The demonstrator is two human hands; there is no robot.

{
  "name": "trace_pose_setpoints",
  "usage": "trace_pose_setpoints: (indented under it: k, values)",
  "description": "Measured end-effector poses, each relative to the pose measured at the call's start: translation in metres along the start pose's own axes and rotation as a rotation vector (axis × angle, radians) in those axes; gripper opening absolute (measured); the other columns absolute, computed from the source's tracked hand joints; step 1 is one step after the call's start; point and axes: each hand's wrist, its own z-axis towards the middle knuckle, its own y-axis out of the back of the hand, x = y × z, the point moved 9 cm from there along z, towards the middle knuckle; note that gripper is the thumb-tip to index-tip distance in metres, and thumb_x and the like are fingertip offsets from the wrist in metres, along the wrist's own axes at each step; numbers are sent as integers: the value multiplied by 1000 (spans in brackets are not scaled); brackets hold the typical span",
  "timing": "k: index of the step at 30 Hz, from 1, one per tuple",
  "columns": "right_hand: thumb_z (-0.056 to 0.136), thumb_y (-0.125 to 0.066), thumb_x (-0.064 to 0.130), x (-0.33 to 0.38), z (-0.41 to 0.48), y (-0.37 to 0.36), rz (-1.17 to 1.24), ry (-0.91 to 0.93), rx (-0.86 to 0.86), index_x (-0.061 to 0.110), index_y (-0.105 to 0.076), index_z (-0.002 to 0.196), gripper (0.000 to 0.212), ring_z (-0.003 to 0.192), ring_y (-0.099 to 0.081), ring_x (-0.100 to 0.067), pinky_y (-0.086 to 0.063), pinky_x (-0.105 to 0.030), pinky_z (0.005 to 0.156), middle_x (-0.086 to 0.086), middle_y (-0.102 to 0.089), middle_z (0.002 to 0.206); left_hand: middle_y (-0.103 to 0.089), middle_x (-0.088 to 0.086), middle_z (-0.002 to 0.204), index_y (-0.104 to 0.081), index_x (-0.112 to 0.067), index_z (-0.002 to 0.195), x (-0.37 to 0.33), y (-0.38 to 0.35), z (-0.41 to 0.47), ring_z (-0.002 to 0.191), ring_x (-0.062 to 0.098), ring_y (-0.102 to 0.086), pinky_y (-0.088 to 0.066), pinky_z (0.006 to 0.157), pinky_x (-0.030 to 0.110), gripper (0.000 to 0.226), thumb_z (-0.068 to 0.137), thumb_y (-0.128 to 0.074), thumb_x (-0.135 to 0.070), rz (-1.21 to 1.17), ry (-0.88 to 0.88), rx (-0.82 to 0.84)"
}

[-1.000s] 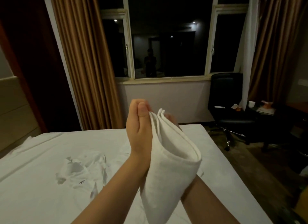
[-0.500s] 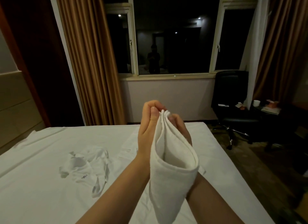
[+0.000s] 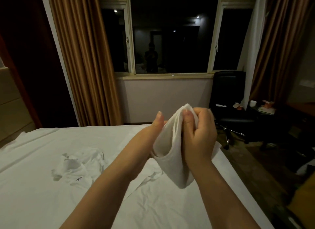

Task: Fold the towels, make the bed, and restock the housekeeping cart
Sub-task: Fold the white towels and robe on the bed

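I see my right hand (image 3: 199,135) clamped on the top of the folded white towel (image 3: 170,153), thumb pinching the cloth. My left hand (image 3: 156,126) lies against the towel's left side, thumb raised. Its fingers are hidden, so I cannot tell their grip. The towel hangs above the bed (image 3: 42,203), where a crumpled white cloth (image 3: 80,167) lies.

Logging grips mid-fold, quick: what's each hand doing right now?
Left hand: thumb straight, fingers hidden behind the towel; grip cannot be told.
Right hand: fingers curled, gripping the towel.
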Motion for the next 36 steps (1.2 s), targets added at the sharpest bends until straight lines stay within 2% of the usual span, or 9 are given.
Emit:
trace_pose_setpoints:
  k: [6, 11, 13, 16, 19, 24, 31, 33, 36]
  values:
    - [91, -37, 54, 1, -5, -15, -154, 78, 105, 31, -48, 89, 26, 80, -54, -6, -44, -14, 69, 14, -47, 92, -69, -13, 90, -58, -37, 104, 6, 3, 9, 82, 3, -67, -57, 70, 21, 25, 82, -69, -34, 181, 18, 20]
    - [87, -48, 53, -19, -2, -14, -115, -65, 210, 33, -49, 98, 22, 96, -51, -6, -48, -25, 83, 25, -44, 98, -72, 6, 99, -64, -24, 107, 24, 15, 10, 93, 26, -68, -56, 82, 41, 35, 89, -49, 2, -11, 76, -36]
    - [87, -52, 57, -49, -10, -11, -109, -287, 301, 34, -44, 118, 40, 111, -48, -10, -46, -40, 96, 17, -48, 118, -71, 9, 104, -64, -21, 110, 31, 24, 11, 98, 31, -67, -53, 86, 47, 36, 89, -47, 4, -92, 81, -67]
    - [73, -54, 64, -89, -59, -20, 241, -934, 487, 27, -39, 136, 75, 116, -54, -22, -46, -48, 100, -1, -54, 132, -71, 8, 105, -62, -24, 111, 41, 33, 14, 99, 33, -67, -53, 85, 51, 36, 90, -48, 1, -191, 77, -95]
    - [87, -57, 48, -98, -95, -25, 598, -1240, 478, 19, -68, 110, 39, 99, -67, -27, -52, -45, 92, -7, -72, 105, -72, 4, 100, -59, -31, 115, 52, 33, 21, 95, 31, -68, -56, 80, 49, 40, 90, -50, 0, -231, 53, -84]
    - [92, -59, 32, -142, -95, 19, 290, -1054, 198, 26, -53, 118, 27, 102, -61, -21, -51, -42, 92, 2, -62, 111, -72, 0, 96, -40, -59, 117, 95, 20, 38, 86, 23, -70, -58, 71, 40, 65, 91, -50, 0, -128, 49, -100]
    - [99, -47, 27, -233, -95, 69, -117, -870, 165, 24, -50, 115, 17, 100, -54, -16, -43, -25, 77, 5, -58, 105, -68, -9, 86, -69, -27, 89, 205, -43, 91, 73, 12, -54, -39, 54, 15, 39, 91, -44, 4, 17, 207, -81]
    - [100, -45, 26, -276, -99, 78, -176, -907, 166, 20, -45, 130, 31, 98, -52, -16, -41, -28, 81, -2, -57, 112, -64, -12, 105, -65, -31, 106, 244, -71, 112, 86, 4, -58, -44, 64, 9, 27, 94, -53, -10, 31, 289, 16]
    - [99, -48, 24, -351, -117, 81, -115, -1012, 312, 35, -25, 145, 54, 100, -50, -15, -39, -27, 84, 3, -50, 112, -44, -13, 135, -46, -33, 135, 316, -112, 145, 120, 2, -42, -37, 93, 14, 55, 86, -67, -18, 151, 426, 175]
